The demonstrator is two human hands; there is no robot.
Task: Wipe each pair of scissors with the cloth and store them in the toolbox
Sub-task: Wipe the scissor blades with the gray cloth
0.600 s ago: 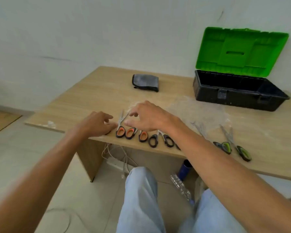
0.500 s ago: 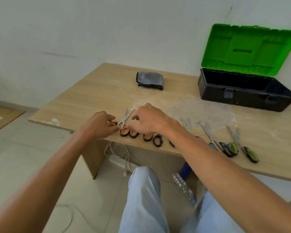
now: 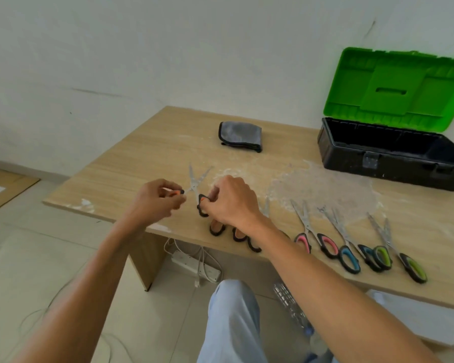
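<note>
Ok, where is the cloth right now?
In the head view the folded grey cloth lies on the far part of the wooden table, left of the open toolbox and apart from it.

Both bare forearms reach forward; left hand (image 3: 155, 201) and right hand (image 3: 232, 201) sit close together, fingers (image 3: 177, 203) curled, each holding one handle of the orange scissors (image 3: 194, 182)

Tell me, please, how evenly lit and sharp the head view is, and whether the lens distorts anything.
Head view: soft, even light, no hard shadows or glare; the held scissors, left hand and right hand look slightly blurred; the wide lens stretches the forearms at the bottom.
</note>
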